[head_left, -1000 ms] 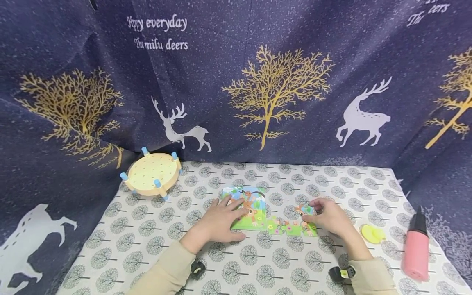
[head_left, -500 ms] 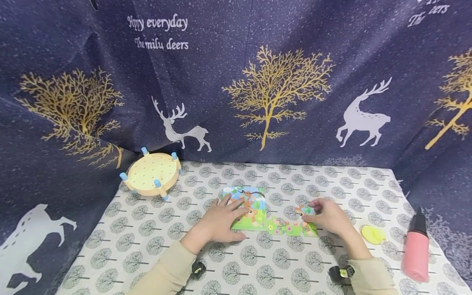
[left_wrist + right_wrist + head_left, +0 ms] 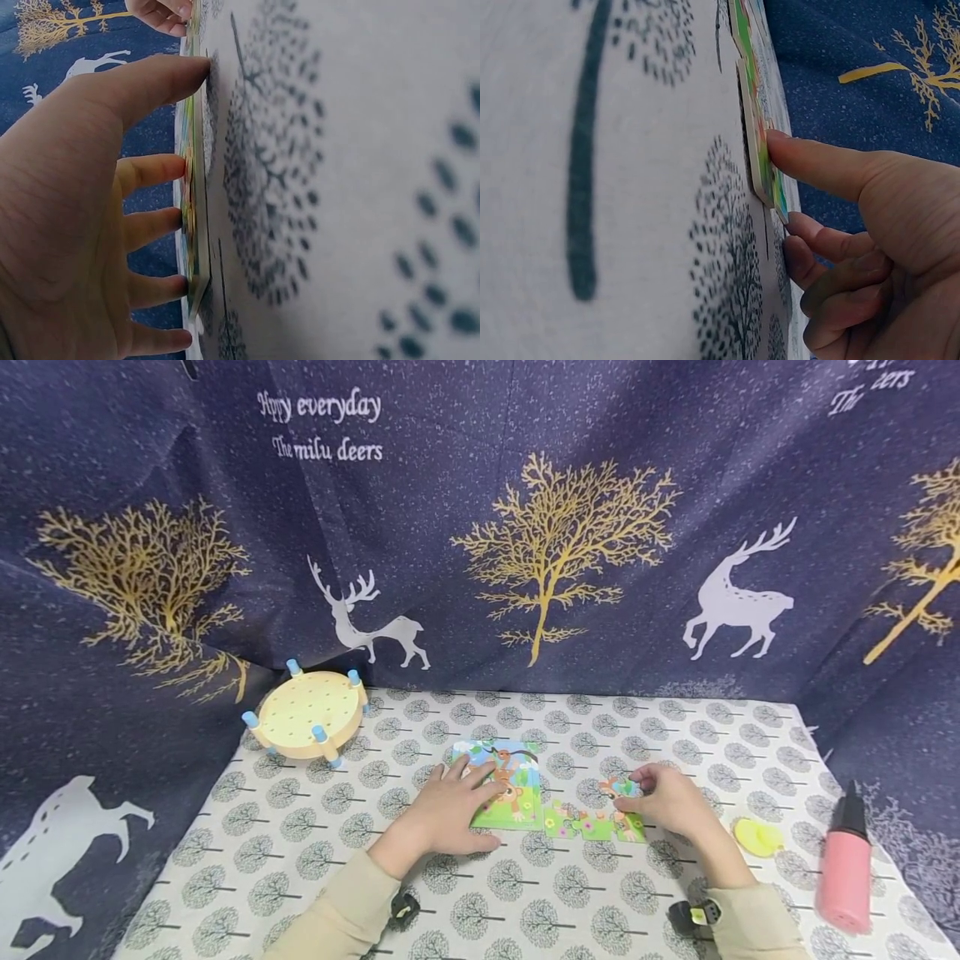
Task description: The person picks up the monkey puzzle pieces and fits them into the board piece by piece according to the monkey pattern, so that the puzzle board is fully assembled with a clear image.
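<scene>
My left hand (image 3: 450,814) lies with fingers spread on a square animal picture puzzle (image 3: 517,812), its thumb just off the near edge. In the left wrist view, the fingertips touch the thin board (image 3: 198,259) from above. To the right, my right hand (image 3: 672,802) pinches a puzzle piece (image 3: 617,786) showing an orange animal, between thumb and index finger. That piece lies flat against a row of joined green, flowered pieces (image 3: 596,828). The right wrist view has the thumb (image 3: 817,161) pressed on the piece, the other fingers curled beside it.
A round pale-yellow pegboard (image 3: 311,714) with blue-tipped legs stands at the back left. On the right are a small yellow object (image 3: 758,837) and a pink bottle (image 3: 846,877) with a black nozzle. A dark printed curtain (image 3: 480,568) hangs behind the cloth-covered table (image 3: 525,902).
</scene>
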Tool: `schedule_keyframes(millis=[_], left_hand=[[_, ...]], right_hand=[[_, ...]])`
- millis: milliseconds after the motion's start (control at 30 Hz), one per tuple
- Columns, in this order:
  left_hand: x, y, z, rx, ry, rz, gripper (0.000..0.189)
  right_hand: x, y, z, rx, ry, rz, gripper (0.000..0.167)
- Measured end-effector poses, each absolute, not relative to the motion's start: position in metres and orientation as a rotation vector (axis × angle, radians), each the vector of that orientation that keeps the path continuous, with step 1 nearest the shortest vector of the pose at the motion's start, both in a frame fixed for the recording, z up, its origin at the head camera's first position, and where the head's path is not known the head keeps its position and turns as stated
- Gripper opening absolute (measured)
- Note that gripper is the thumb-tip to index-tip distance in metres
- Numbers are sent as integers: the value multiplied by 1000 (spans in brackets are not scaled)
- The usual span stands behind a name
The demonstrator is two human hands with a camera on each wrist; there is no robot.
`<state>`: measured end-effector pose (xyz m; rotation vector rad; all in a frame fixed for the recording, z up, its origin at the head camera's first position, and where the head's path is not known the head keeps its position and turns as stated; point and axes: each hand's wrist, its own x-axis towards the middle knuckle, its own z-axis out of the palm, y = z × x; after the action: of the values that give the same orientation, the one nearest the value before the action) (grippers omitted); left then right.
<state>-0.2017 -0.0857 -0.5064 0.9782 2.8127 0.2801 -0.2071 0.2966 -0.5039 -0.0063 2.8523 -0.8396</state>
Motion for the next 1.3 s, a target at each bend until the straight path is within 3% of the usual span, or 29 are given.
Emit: schedule_keyframes(millis=[1300], left_hand=[[-202,-103,-504,1050,2789,248,78]], right_hand=[[-206,297,-504,5,2835,-895,67]])
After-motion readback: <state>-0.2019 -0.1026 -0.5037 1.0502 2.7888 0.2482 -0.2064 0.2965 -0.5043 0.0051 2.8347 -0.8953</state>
